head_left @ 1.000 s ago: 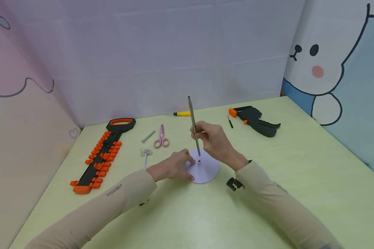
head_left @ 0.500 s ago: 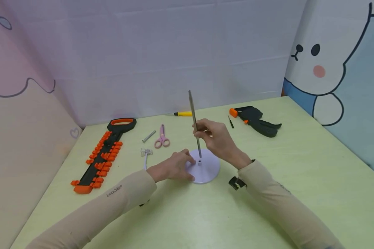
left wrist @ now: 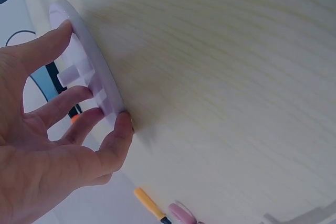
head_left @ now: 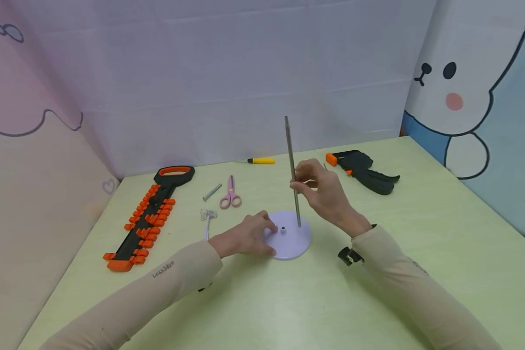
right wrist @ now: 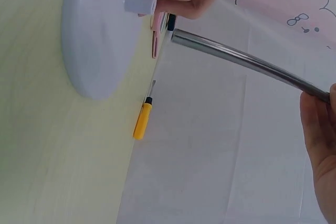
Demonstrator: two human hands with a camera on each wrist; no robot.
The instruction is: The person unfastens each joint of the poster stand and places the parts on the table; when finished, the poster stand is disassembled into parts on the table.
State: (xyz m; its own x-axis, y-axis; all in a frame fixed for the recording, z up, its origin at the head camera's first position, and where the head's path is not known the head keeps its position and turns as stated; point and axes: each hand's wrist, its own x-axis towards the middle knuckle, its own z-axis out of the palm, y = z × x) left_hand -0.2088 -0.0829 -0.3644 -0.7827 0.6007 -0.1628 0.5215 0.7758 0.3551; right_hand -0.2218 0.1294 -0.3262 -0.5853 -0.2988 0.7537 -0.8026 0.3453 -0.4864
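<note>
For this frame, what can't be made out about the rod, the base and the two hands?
- Metal rod: the head view does not show whether its lower tip touches the round base; in the right wrist view it looks clear of the socket.
- Right hand: the right wrist view cuts it off at the edge, so only part of the fingers shows.
- Left hand: its fingertips hide part of the base's rim in the head view.
- Small clear part: too small to identify.

left hand point(head_left: 245, 236) fingers spread, right hand point(head_left: 325, 192) pinching.
</note>
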